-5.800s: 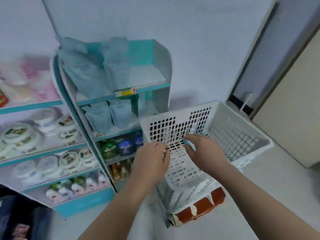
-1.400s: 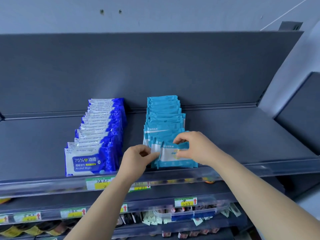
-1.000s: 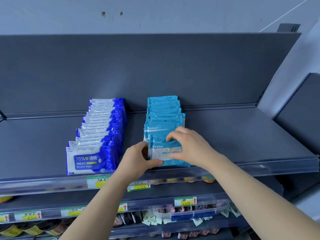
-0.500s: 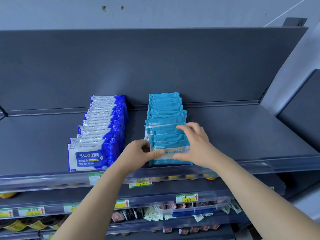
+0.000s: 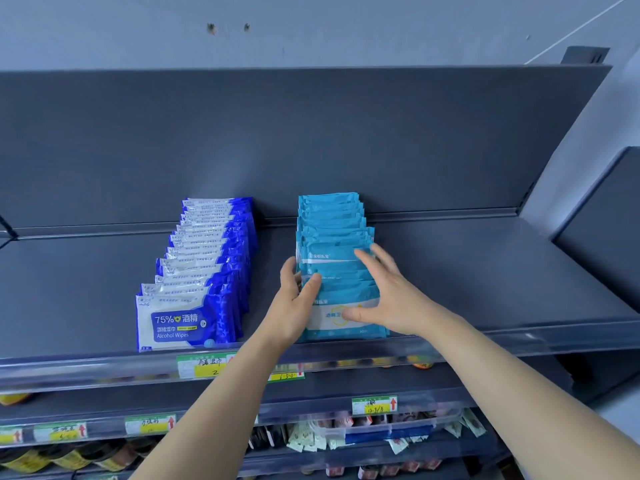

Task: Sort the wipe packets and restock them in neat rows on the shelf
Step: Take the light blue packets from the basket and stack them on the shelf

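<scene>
Your left hand (image 5: 294, 306) and right hand (image 5: 384, 299), fingers straight and gripping nothing, press both sides of the teal packets (image 5: 332, 237), whose row reaches the shelf (image 5: 485, 271) front lip, with the blue packets (image 5: 201, 271) near their left and wide shelf floor to their right.

Dark grey shelf (image 5: 485, 278) carries 2 rows: dark-blue wipe packets (image 5: 207, 265), teal wipe packets (image 5: 332, 223).
</scene>
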Demonstrator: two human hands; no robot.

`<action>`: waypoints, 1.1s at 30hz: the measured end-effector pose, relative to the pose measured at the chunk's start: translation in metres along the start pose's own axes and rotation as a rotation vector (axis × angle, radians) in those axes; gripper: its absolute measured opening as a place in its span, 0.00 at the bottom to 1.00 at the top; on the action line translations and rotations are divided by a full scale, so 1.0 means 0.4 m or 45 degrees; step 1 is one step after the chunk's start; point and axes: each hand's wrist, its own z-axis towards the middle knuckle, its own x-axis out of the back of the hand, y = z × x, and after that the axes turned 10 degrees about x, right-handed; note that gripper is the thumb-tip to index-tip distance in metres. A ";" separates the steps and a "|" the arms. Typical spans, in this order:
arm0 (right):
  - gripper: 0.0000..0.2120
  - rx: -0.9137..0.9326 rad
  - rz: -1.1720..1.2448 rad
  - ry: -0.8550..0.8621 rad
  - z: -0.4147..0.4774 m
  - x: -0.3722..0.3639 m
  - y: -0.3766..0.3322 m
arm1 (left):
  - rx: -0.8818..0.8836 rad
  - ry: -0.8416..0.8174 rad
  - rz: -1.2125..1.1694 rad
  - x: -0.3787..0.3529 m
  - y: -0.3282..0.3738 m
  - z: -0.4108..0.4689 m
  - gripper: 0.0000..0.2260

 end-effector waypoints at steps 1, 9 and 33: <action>0.57 -0.001 0.005 0.020 0.005 0.004 0.001 | -0.009 0.001 -0.003 0.001 0.006 0.005 0.26; 0.54 0.067 -0.103 -0.153 0.051 0.019 -0.005 | -0.136 0.089 0.443 0.001 0.005 0.029 0.22; 0.15 -0.464 1.100 0.255 0.207 0.060 0.054 | 0.421 -0.042 -0.274 0.043 0.093 0.223 0.14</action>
